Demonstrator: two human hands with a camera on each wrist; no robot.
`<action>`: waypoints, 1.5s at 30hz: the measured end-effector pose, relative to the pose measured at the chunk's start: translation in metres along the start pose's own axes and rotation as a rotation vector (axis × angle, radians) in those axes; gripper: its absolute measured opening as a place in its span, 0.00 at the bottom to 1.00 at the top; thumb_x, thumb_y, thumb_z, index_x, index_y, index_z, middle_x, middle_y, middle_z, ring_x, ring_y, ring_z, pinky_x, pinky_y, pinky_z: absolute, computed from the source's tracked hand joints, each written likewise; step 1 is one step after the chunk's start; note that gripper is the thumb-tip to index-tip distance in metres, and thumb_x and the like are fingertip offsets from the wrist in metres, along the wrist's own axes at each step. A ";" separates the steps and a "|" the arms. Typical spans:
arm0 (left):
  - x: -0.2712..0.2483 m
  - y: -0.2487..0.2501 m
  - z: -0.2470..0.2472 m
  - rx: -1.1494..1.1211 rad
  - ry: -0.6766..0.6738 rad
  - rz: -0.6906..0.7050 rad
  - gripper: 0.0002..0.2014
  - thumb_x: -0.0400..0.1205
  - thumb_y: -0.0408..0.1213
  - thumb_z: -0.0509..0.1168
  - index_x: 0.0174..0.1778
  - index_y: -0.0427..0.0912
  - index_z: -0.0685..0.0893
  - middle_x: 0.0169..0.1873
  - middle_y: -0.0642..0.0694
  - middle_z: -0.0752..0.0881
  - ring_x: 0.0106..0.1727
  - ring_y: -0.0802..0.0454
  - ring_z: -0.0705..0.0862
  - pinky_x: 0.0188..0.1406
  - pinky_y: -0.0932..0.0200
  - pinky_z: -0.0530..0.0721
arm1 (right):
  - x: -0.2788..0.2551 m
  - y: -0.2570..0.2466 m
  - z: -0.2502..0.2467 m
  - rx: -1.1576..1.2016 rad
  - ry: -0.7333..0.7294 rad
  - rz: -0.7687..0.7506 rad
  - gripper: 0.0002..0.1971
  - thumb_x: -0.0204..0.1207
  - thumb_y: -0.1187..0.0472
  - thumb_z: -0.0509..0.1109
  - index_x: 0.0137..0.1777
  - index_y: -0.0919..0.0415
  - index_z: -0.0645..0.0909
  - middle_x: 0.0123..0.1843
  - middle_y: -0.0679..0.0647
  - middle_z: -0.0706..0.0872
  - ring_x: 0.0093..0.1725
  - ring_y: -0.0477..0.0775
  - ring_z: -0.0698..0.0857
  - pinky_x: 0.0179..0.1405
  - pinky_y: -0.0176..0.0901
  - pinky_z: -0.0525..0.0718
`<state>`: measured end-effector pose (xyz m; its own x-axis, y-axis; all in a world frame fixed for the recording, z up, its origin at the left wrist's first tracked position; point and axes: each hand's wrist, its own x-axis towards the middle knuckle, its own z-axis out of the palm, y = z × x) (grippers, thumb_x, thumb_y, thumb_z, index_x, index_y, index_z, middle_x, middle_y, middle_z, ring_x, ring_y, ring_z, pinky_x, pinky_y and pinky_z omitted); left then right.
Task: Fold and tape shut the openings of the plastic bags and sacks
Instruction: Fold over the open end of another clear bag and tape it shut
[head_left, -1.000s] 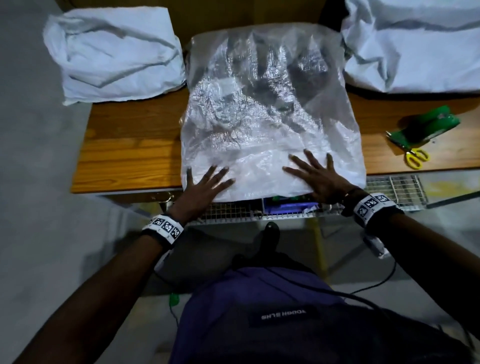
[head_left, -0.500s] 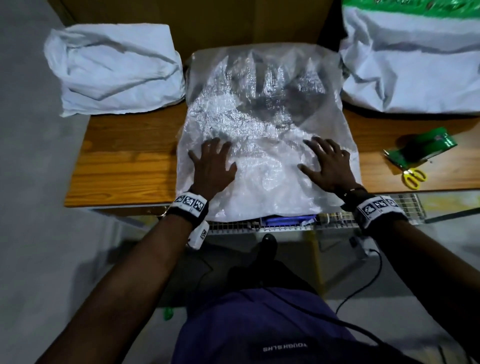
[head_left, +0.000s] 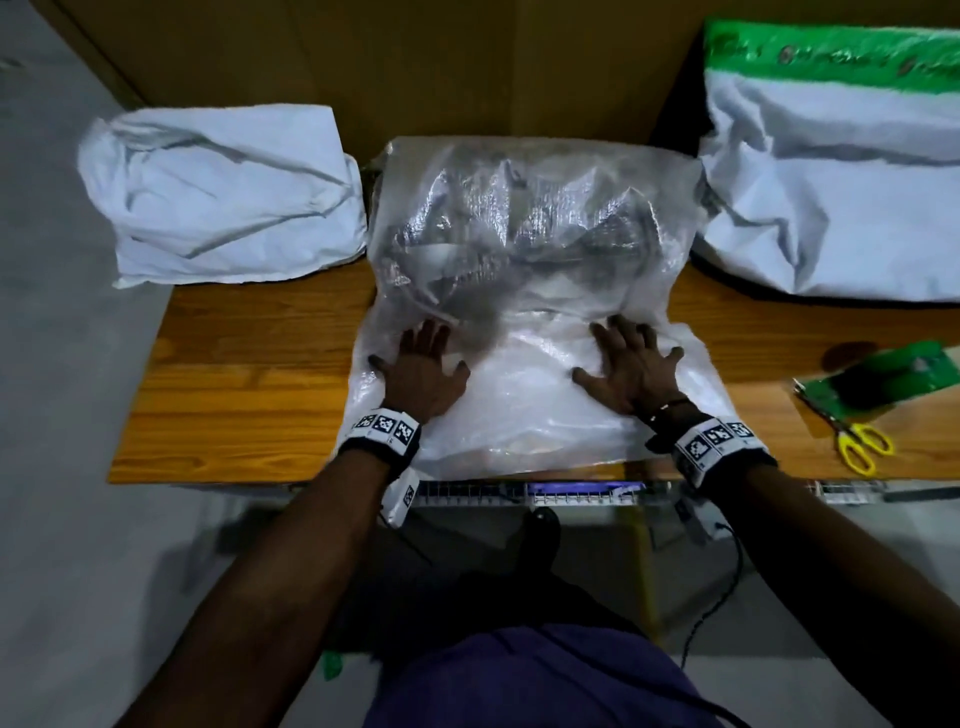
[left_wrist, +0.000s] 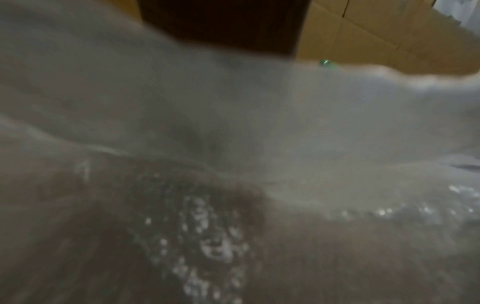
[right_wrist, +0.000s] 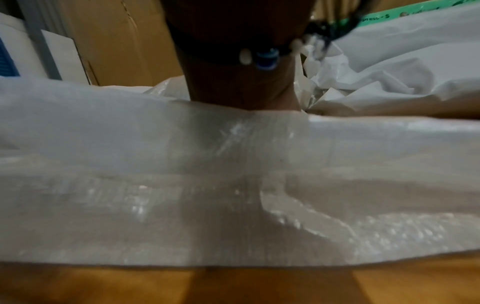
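Observation:
A translucent woven plastic sack (head_left: 524, 270) lies in the middle of the wooden table (head_left: 249, 384), its far half bulging with dark contents. The near flap lies flat, its edge just inside the table's front edge. My left hand (head_left: 423, 369) and right hand (head_left: 631, 369) press palm-down on that flap with spread fingers, the fingertips up against the bulge. The left wrist view is blurred and shows only the sack (left_wrist: 233, 123). In the right wrist view the sack (right_wrist: 233, 174) spreads over the table below my wrist.
A folded white sack (head_left: 223, 192) sits at the back left. A larger white sack with a green band (head_left: 831, 182) is at the back right. A green tape dispenser (head_left: 883, 379) and yellow scissors (head_left: 862, 447) lie at the right. Cardboard stands behind the table.
Both hands have slid forward from the sack's near edge up to the bulge, flattening the flap. The sack's near edge now lies on the table instead of overhanging it.

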<state>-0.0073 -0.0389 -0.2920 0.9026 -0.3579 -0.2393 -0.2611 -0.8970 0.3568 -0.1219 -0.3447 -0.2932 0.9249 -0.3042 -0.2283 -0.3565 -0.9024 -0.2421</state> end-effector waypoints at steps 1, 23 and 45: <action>0.008 0.002 -0.002 -0.015 0.015 -0.001 0.43 0.78 0.65 0.51 0.92 0.57 0.58 0.92 0.53 0.56 0.92 0.42 0.53 0.77 0.10 0.45 | 0.010 0.000 -0.001 0.007 0.009 -0.003 0.54 0.64 0.16 0.53 0.90 0.39 0.60 0.93 0.47 0.57 0.90 0.63 0.57 0.77 0.90 0.58; -0.022 -0.059 0.016 0.225 0.133 0.211 0.41 0.87 0.73 0.51 0.93 0.61 0.47 0.93 0.56 0.42 0.93 0.53 0.41 0.79 0.11 0.46 | -0.026 -0.027 0.030 0.135 0.164 -0.324 0.34 0.89 0.33 0.51 0.92 0.44 0.60 0.95 0.50 0.52 0.94 0.58 0.51 0.87 0.77 0.56; -0.071 0.003 0.058 0.225 0.177 0.360 0.34 0.92 0.60 0.49 0.94 0.55 0.51 0.93 0.51 0.45 0.93 0.48 0.42 0.88 0.26 0.45 | -0.066 -0.035 0.055 -0.063 0.153 -0.245 0.39 0.83 0.23 0.54 0.92 0.34 0.52 0.95 0.43 0.48 0.94 0.54 0.45 0.87 0.80 0.45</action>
<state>-0.0916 -0.0312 -0.3269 0.7805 -0.6245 0.0285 -0.6186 -0.7650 0.1793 -0.1779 -0.2767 -0.3213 0.9933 -0.1129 -0.0237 -0.1154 -0.9703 -0.2128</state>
